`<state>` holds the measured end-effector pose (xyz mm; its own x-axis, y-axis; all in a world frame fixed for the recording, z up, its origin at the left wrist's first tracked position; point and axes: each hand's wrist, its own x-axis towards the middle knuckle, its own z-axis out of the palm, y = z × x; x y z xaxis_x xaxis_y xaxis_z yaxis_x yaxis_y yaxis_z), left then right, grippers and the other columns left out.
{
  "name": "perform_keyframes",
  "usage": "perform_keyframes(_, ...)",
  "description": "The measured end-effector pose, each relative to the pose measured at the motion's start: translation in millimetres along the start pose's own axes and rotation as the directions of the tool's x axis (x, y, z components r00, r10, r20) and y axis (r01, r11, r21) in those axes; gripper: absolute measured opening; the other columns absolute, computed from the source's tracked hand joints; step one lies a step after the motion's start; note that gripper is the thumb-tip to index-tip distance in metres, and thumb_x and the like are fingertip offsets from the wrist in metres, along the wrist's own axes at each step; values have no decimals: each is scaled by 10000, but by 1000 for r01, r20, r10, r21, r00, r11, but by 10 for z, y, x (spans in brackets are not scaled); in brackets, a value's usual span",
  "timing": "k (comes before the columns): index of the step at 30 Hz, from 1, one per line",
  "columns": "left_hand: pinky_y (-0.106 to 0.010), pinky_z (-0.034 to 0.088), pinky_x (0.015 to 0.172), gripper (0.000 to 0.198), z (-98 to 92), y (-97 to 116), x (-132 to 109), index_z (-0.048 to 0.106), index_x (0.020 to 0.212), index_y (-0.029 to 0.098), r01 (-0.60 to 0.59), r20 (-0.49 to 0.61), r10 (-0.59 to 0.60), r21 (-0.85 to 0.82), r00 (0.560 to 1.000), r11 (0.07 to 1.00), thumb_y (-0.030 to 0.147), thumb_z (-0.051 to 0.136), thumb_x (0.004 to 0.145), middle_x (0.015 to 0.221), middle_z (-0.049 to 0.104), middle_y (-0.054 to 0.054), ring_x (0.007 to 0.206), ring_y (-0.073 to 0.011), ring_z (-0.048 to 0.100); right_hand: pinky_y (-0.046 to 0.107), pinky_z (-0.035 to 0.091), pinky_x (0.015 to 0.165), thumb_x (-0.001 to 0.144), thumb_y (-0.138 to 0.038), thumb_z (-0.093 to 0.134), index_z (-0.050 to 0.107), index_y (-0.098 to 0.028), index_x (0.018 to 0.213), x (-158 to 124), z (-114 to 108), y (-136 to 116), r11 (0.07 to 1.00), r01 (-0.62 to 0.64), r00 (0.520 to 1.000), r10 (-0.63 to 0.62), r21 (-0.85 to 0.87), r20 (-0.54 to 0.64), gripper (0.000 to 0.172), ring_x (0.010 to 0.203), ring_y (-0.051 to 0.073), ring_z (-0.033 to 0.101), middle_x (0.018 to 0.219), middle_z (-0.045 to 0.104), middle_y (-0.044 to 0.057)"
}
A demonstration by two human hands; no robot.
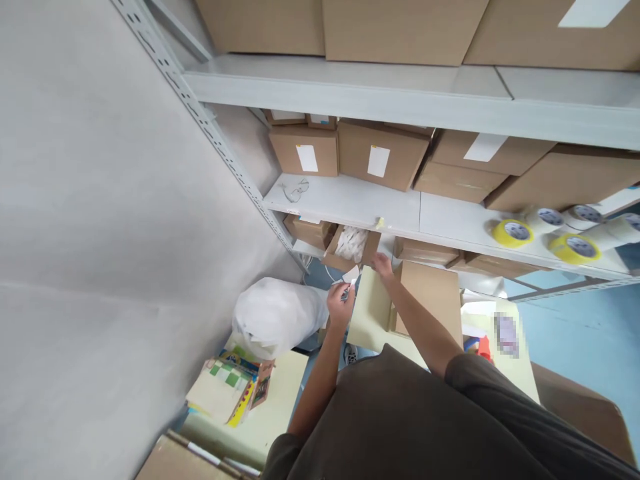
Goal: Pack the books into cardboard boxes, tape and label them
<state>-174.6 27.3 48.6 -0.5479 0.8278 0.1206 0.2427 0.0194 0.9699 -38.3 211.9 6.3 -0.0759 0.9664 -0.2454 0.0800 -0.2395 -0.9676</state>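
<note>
My left hand [340, 299] is closed in a pinch on a small white item [351, 275] just below the low shelf. My right hand [383, 265] reaches forward to the edge of an open cardboard box [371, 248] that holds white packets [351, 242]; its fingers are curled at the box rim, and what they hold, if anything, is hidden. Under my right forearm lie a closed brown box [437, 293] and a pale yellow sheet [369, 313].
Grey metal shelving [350, 200] carries several labelled cardboard boxes [380, 157]. Rolls of yellow and white tape [513, 231] lie at the right. A stuffed white plastic bag [273, 313] and a colourful book [235, 387] sit at lower left. The grey wall [100, 233] is on the left.
</note>
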Motion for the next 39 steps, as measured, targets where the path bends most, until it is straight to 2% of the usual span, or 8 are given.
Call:
perform_keyframes(5, -441, 519, 1074, 179, 392, 10, -59, 817, 946, 291, -109, 143, 107, 9, 984, 994, 448, 796, 864, 1059, 766, -117, 1099, -290, 697, 320, 544, 629, 725, -811, 746, 639, -209, 654, -831, -566, 103, 974, -161, 987, 159, 157, 24, 615, 674, 215, 680, 678, 711, 80)
perform_keyframes(8, -474, 492, 1132, 204, 735, 79, -183, 820, 986, 287, -172, 299, 150, 51, 943, 984, 424, 831, 835, 1127, 755, -130, 1163, -319, 682, 321, 570, 694, 762, -770, 763, 738, -203, 781, -1252, -973, 110, 951, -187, 980, 162, 246, 117, 568, 792, 232, 733, 815, 770, 89)
perform_keyframes(16, -513, 483, 1132, 1003, 1660, 92, -676, 649, 1442, 234, -128, 438, 85, 69, 895, 989, 485, 1026, 547, 1464, 637, -196, 1319, -374, 615, 315, 533, 633, 587, -565, 924, 665, -220, 634, -1533, -1864, 319, 934, -76, 941, 183, 348, -286, 434, 670, 181, 640, 708, 694, 19)
perform_keyframes(20, -367, 560, 794, 668, 1946, -8, -887, 774, 1067, 148, 257, 459, -259, 69, 850, 964, 736, 798, 751, 978, 768, -122, 827, -239, 707, 295, 532, 630, 608, -595, 901, 674, -223, 675, -1562, -2152, 480, 919, -85, 947, 194, 385, -254, 441, 680, 180, 656, 723, 706, 26)
perform_keyframes(23, -280, 459, 631, 621, 2107, -35, -1019, 704, 690, 168, 327, 467, -339, 108, 817, 939, 778, 698, 808, 608, 632, -15, 595, -172, 579, 278, 514, 608, 631, -637, 871, 687, -230, 711, -1535, -2308, 630, 929, -81, 967, 162, 362, -199, 454, 657, 174, 651, 713, 708, 14)
perform_keyframes(30, -257, 379, 643, 444, 2459, -23, -1183, 730, 672, 201, 135, 344, -305, 440, 888, 888, 562, 671, 923, 637, 683, -22, 662, -179, 609, 286, 482, 621, 809, -539, 756, 706, -233, 752, -1356, -2594, 949, 988, -120, 960, 91, -94, -265, 314, 656, 206, 645, 655, 698, 7)
perform_keyframes(33, -268, 396, 662, 420, 2593, -37, -1185, 795, 791, 214, 88, 305, -391, 681, 868, 727, 501, 573, 1004, 802, 782, -69, 769, -207, 690, 291, 514, 760, 855, -350, 749, 732, -204, 983, -1303, -2636, 1011, 910, -218, 950, 115, -352, -290, 194, 849, 246, 732, 842, 782, 64)
perform_keyframes(39, -303, 485, 767, 387, 2711, -109, -1173, 852, 999, 244, -10, 336, -502, 838, 797, 546, 493, 556, 1019, 1067, 830, -123, 1019, -275, 757, 336, 512, 877, 943, -265, 713, 561, -204, 1373, -1269, -2630, 1167, 770, -270, 956, 141, -578, -258, 461, 1038, 287, 750, 1074, 798, 109)
